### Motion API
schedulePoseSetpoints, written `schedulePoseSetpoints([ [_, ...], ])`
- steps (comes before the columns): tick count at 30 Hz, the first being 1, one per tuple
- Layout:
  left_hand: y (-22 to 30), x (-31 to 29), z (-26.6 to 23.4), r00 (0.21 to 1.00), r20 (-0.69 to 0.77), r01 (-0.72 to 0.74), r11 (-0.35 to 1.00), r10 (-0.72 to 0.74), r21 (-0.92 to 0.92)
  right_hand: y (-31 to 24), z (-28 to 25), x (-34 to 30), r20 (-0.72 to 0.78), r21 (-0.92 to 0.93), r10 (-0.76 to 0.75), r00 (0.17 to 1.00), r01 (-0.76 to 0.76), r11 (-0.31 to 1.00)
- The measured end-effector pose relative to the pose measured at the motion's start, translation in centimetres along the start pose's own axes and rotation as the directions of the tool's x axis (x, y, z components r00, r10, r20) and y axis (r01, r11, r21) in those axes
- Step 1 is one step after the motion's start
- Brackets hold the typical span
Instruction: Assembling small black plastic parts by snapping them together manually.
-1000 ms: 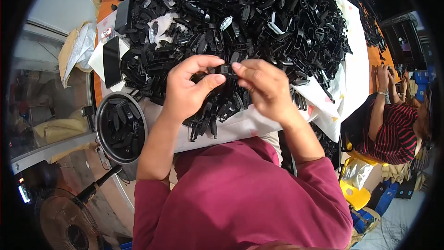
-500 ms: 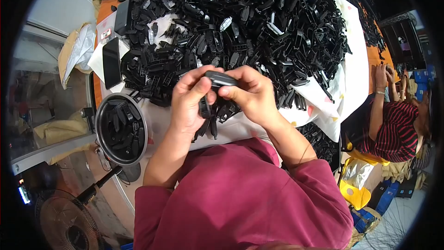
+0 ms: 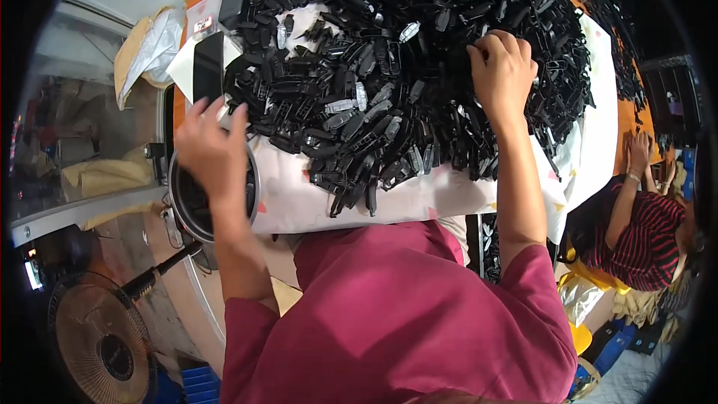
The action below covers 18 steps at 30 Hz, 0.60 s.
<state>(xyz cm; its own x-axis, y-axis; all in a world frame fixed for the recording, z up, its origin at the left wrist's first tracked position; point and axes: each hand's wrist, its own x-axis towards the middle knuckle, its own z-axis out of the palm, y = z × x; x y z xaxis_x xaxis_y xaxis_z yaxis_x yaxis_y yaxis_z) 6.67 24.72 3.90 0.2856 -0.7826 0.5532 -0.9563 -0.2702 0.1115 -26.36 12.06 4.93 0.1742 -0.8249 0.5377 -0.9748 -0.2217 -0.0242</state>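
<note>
A big heap of small black plastic parts (image 3: 359, 116), long and narrow like clips or casings, covers the table. My right hand (image 3: 502, 78) is over the right side of this heap, its fingers bent down and drawn together. Whatever lies at its fingertips is too dark to make out. At the left, my left hand (image 3: 213, 148) hovers above the rim of a round metal bowl (image 3: 251, 206), fingers spread and slightly blurred, with nothing seen in them. The hand and forearm hide much of the bowl's dark contents.
A black phone (image 3: 209, 67) lies on white paper beyond my left hand, near a dark box (image 3: 235, 0). A pale patterned cloth (image 3: 284, 194) covers the table's front edge. A standing fan (image 3: 105, 344) is at lower left. Another person (image 3: 636, 217) works at the far right.
My hands have parted from the black part they held together. The left has moved to the bowl and opened; the right has reached out over the heap. That part is out of sight now.
</note>
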Motion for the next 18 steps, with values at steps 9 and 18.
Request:
schedulePoseSetpoints([
  [9, 13.6, 3.7, 6.4, 0.861, 0.486, -0.083, 0.983, 0.153, -0.162, -3.7, -1.9, -2.7, 0.145, 0.814, 0.048, 0.988, -0.147, 0.561],
  [18, 13.8, 3.2, 6.2, 0.863, 0.455, -0.141, 0.969, 0.221, -0.202, -4.5, -1.5, -4.4, 0.480, 0.868, 0.018, 0.877, -0.477, 0.141],
])
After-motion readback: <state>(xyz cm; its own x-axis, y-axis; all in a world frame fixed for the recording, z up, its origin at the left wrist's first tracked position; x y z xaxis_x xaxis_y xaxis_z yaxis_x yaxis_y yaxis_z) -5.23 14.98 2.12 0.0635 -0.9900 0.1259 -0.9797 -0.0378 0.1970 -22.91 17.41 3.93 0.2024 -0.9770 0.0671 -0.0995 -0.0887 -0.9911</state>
